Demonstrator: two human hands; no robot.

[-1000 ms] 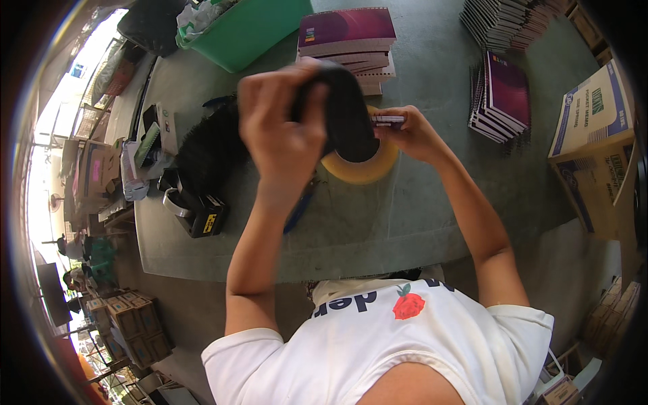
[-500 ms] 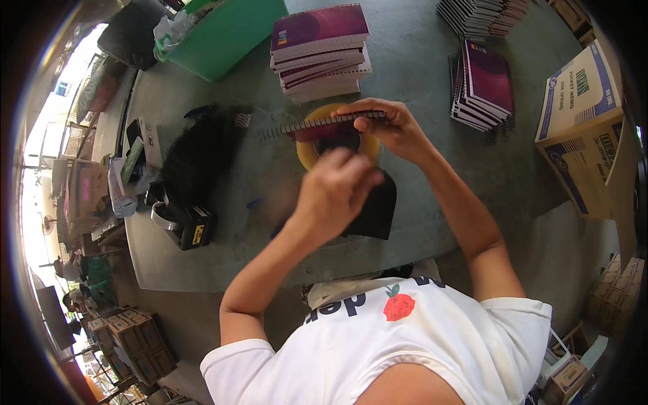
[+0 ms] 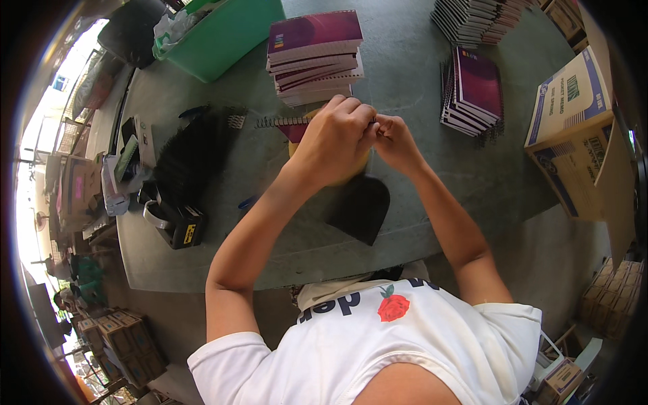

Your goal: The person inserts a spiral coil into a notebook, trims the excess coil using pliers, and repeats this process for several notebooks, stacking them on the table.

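Observation:
Over the near middle of the table I hold a spiral notebook (image 3: 292, 132) with a dark coil along its upper edge and a purple cover. My left hand (image 3: 337, 138) is closed over its middle and hides most of it. Fingers curled, my right hand (image 3: 397, 140) pinches the right end of the coil, close against the left fingertips. Below the hands is a yellow ring-shaped object (image 3: 356, 170), largely covered. A black rounded flat piece (image 3: 362, 208) lies nearer to me.
Beyond my hands stands a stack of purple notebooks (image 3: 316, 34); more notebooks (image 3: 476, 84) lie to the right. A green bin (image 3: 223, 40) is at far left. Black coils (image 3: 192, 152) pile up left, behind a black tape dispenser (image 3: 179, 223). An open carton (image 3: 574, 135) stands right.
My left hand has moved up from in front of the notebook onto its coil. My right hand has shifted to the coil's right end, and both hands now meet.

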